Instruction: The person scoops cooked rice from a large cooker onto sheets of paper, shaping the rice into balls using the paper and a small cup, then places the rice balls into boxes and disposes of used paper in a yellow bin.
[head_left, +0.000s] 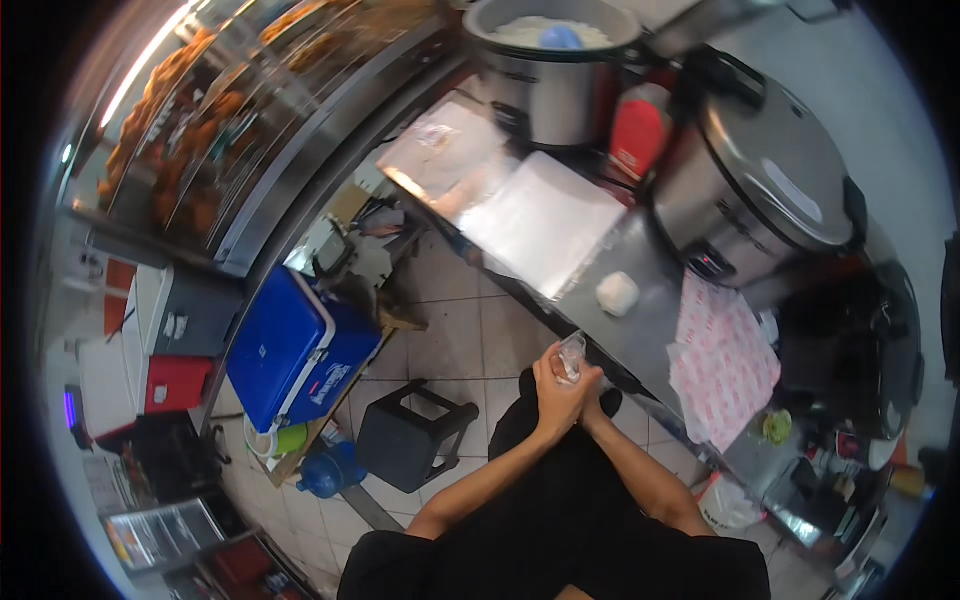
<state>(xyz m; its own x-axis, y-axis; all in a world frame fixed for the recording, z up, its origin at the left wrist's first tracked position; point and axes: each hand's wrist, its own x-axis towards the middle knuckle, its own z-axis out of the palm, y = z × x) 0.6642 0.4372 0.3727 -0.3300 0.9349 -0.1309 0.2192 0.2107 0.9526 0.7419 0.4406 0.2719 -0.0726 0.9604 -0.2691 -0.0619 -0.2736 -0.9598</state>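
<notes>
My left hand (559, 390) and my right hand (590, 382) are together in front of my body, both closed around a clear plastic bag (571, 358). Whatever is inside the bag is mostly hidden by my fingers. Beyond them, on the steel counter (649, 330), lies a round white ball wrapped in plastic (618, 293), which looks like rice. Farther back is a stack of clear plastic sheets (544, 221). To the right lie printed paper wrappers (724, 360).
An open rice cooker (551, 90) and a lidded one (780, 165) stand along the counter's back. A black plastic stool (416, 431), a blue cooler (292, 352) and a blue water jug (330, 471) are at left. A heated glass display case (225, 135) holds fried food.
</notes>
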